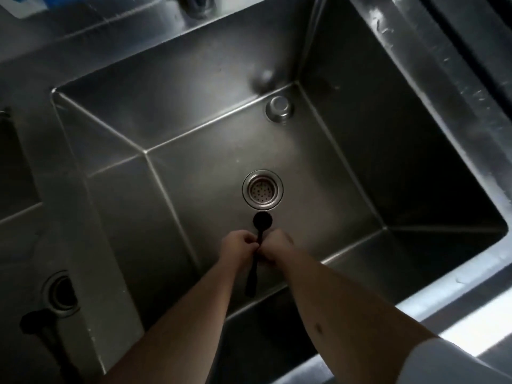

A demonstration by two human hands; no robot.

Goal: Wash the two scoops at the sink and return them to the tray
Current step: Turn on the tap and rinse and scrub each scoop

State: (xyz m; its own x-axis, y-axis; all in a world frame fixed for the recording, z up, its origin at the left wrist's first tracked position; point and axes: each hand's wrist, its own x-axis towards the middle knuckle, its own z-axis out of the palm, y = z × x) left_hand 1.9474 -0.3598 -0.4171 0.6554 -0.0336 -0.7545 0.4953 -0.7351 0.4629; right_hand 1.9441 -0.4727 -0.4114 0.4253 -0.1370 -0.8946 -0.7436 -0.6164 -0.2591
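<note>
Both bare forearms reach forward side by side, left hand [240, 246] and right hand [279, 248] curled into fists, knuckles almost touching, fingers pinched shut.

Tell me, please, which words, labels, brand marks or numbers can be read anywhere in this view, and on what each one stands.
None: no readable text shows.
Black scoop, held by left hand and right hand: no marking visible.
Steel sink and drain strainer: no stamp visible.
Blue object at the top left: too blurred to tell.
</note>
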